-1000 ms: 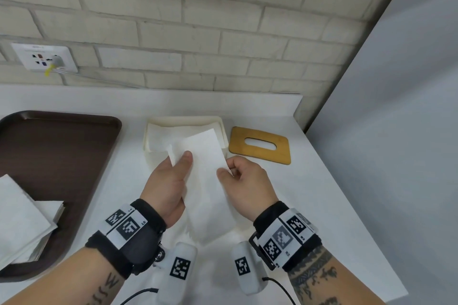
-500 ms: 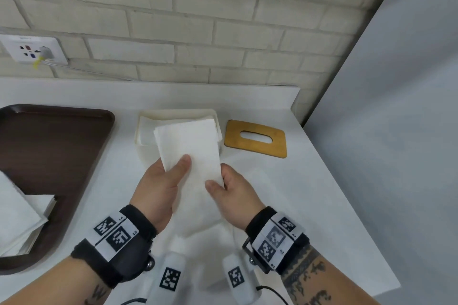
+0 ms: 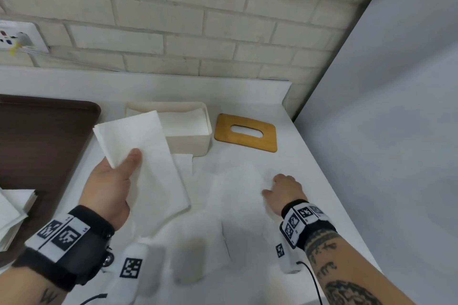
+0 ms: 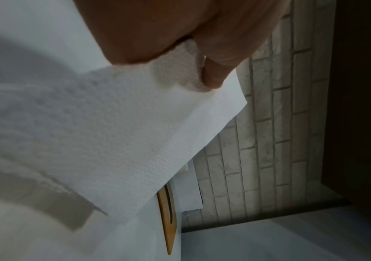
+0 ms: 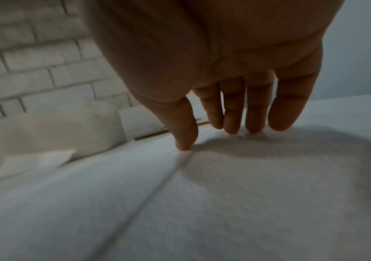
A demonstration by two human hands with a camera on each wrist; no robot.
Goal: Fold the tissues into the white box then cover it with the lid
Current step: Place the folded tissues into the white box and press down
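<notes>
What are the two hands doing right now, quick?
Left hand: pinching the folded tissue between thumb and fingers.
Right hand: open, fingertips touching a flat tissue on the table; holding nothing.

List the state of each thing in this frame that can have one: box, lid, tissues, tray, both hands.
White rectangular box: open, folded tissues inside.
Wooden lid with oval slot: off, flat on the counter right of the box.
Folded white tissue: lifted, pinched by the left hand.
Unfolded tissue sheet: flat on the counter.
Right hand: fingers extended, tips on the sheet.
Brown tray: holds stacked tissues.
</notes>
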